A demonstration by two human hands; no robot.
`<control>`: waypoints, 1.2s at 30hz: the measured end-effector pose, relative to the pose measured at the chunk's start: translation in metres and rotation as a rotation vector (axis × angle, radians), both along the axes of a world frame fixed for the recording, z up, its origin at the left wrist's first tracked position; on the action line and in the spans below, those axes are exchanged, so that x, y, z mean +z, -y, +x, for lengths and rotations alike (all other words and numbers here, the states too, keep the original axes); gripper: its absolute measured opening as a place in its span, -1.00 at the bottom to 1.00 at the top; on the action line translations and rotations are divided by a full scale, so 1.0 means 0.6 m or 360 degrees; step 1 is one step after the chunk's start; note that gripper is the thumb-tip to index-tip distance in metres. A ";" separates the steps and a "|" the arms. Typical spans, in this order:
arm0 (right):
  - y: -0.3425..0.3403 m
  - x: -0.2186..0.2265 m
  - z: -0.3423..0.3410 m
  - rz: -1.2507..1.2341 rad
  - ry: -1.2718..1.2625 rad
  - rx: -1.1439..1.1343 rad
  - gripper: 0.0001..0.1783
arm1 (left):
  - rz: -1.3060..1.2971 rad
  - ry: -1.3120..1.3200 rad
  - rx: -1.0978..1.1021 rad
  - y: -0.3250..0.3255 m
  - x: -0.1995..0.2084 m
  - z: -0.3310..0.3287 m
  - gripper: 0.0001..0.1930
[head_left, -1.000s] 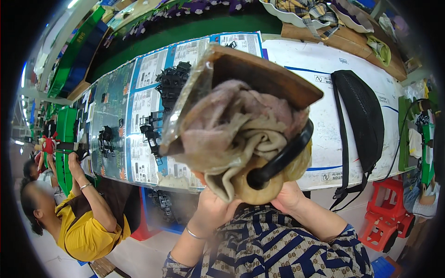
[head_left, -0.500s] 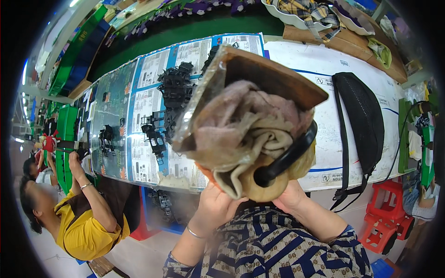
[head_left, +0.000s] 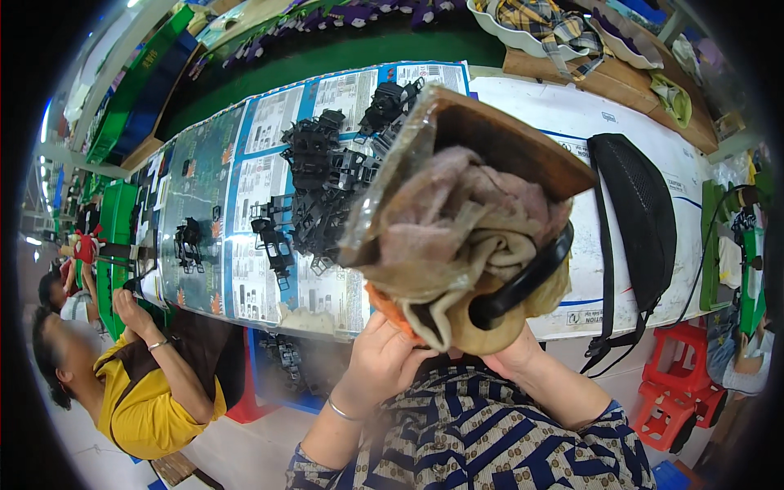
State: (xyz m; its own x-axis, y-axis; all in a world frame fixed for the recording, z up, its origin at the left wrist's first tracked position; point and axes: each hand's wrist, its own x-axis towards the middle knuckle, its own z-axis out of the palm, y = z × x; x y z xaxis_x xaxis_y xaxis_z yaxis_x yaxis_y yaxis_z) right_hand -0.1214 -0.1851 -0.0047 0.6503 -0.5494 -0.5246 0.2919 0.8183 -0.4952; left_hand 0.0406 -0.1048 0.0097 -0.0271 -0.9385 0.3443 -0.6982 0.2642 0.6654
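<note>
Head view: the cloth bundle (head_left: 465,204), pinkish and beige, was up close to the camera, covering the middle of the table (head_left: 531,102) and its near edge. Brown wooden board (head_left: 523,147) behind the cloth, clear plastic along its left side; black curved tube (head_left: 531,278) and pale round piece (head_left: 482,336) at the bottom. What held it up couldn't be told. Left hand (head_left: 380,351) was at the table's near edge, fingers bent and partly curled beside an orange piece (head_left: 390,313); grip on it couldn't be told, fingertips partly covered. Right hand (head_left: 514,351) was at the same edge, to the right, fingers hidden behind the pale piece; how far open or what it held, couldn't tell. Black plastic parts (head_left: 322,171) lay heaped on the table's left half, a few loose ones farther left. Black bag (head_left: 641,216) with straps lay on the table's right part. Red stool (head_left: 674,359) stood off the table's near right corner. Co-worker in yellow (head_left: 159,408) was at the table's left end.
</note>
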 end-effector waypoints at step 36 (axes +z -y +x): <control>-0.003 -0.008 0.001 0.0078 0.0023 -0.0017 -0.92 | 0.0011 0.0069 -0.0055 -0.001 0.002 0.008 -0.62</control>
State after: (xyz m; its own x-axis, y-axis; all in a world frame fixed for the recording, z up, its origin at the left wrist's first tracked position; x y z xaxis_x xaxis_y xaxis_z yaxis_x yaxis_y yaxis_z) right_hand -0.1209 -0.1830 -0.0096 0.6523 -0.5302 -0.5417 0.3074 0.8383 -0.4504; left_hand 0.0452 -0.1039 0.0107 -0.0743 -0.9390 0.3357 -0.7168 0.2844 0.6367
